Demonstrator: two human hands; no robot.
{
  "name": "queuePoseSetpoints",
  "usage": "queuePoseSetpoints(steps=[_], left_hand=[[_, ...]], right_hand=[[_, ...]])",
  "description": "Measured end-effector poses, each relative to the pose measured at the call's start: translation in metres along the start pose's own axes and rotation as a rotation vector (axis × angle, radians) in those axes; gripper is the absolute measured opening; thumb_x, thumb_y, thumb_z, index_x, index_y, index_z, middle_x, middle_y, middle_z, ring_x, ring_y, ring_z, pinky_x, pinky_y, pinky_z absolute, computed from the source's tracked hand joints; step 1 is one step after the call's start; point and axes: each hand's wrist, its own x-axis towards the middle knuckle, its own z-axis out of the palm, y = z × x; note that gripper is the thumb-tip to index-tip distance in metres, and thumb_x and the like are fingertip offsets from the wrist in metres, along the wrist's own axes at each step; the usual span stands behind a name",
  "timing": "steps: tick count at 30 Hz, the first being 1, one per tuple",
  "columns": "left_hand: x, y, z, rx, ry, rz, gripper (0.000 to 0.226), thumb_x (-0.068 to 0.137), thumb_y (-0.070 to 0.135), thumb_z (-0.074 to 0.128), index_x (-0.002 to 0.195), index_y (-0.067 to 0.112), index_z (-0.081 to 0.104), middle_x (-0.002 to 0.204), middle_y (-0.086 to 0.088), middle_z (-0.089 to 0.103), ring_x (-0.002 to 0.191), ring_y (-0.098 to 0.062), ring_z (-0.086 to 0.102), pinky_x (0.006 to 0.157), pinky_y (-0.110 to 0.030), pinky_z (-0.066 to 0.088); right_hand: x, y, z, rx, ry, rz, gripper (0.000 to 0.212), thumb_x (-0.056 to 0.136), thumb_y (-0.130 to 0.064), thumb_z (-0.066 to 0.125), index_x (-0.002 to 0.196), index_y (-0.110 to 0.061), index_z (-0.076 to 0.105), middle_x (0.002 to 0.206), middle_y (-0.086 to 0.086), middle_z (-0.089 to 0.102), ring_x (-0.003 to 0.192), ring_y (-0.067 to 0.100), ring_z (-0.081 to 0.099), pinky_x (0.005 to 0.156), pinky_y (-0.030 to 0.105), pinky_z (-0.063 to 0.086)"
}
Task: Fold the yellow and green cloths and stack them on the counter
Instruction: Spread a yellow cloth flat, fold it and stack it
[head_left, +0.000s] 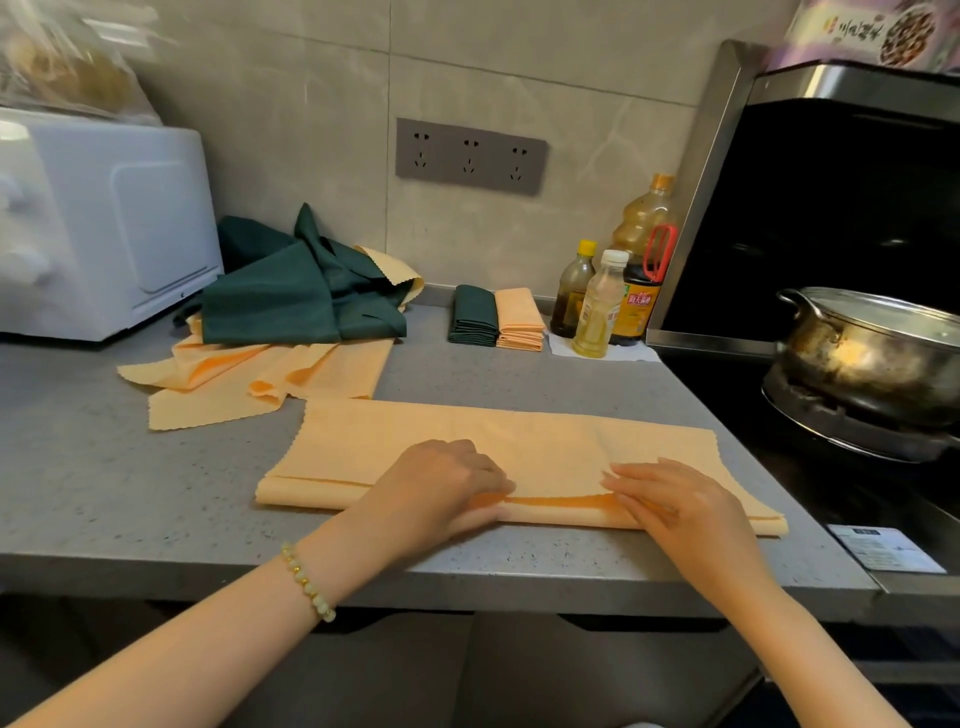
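Yellow cloth (519, 441): left hand (447, 486) grips its fold, right hand (670, 506) presses flat; lidded pot (872, 358) nearby.

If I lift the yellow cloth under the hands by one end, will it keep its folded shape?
Probably not. The yellow cloth looks thin and floppy, like the loose cloths crumpled behind it, so the layers would likely sag open. It seems light. Pushed across the counter, it may bunch rather than slide.
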Motion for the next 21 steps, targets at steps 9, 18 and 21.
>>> queuePoseSetpoints(steps=[9, 18, 21], left_hand=[[-0.001, 0.004, 0.008, 0.031, 0.028, 0.064, 0.022, 0.086, 0.036, 0.053, 0.081, 0.031, 0.074, 0.074, 0.017, 0.070, 0.063, -0.007, 0.060, 0.049, -0.015, 0.042], [0.004, 0.005, 0.013, 0.103, 0.078, 0.112, 0.016, 0.077, 0.023, 0.058, 0.077, 0.026, 0.074, 0.070, 0.012, 0.069, 0.060, -0.010, 0.061, 0.044, -0.016, 0.042], [0.006, 0.006, 0.010, 0.114, 0.077, 0.101, 0.030, 0.079, 0.024, 0.045, 0.079, 0.025, 0.075, 0.072, 0.012, 0.070, 0.061, -0.009, 0.062, 0.045, -0.016, 0.042]], right_hand=[[-0.011, 0.002, 0.002, 0.042, -0.054, -0.090, 0.032, 0.091, -0.044, 0.047, 0.101, -0.028, 0.074, 0.107, -0.011, 0.070, 0.101, 0.006, 0.063, 0.097, 0.036, 0.046], [0.015, -0.038, 0.025, 0.055, -0.072, -0.170, 0.040, 0.092, -0.048, 0.042, 0.095, -0.026, 0.076, 0.102, -0.012, 0.072, 0.095, 0.008, 0.067, 0.091, 0.029, 0.050], [0.019, -0.042, 0.024, 0.063, -0.050, -0.179, 0.046, 0.095, -0.048, 0.037, 0.088, -0.025, 0.077, 0.094, -0.012, 0.073, 0.087, 0.008, 0.068, 0.079, 0.022, 0.052]])
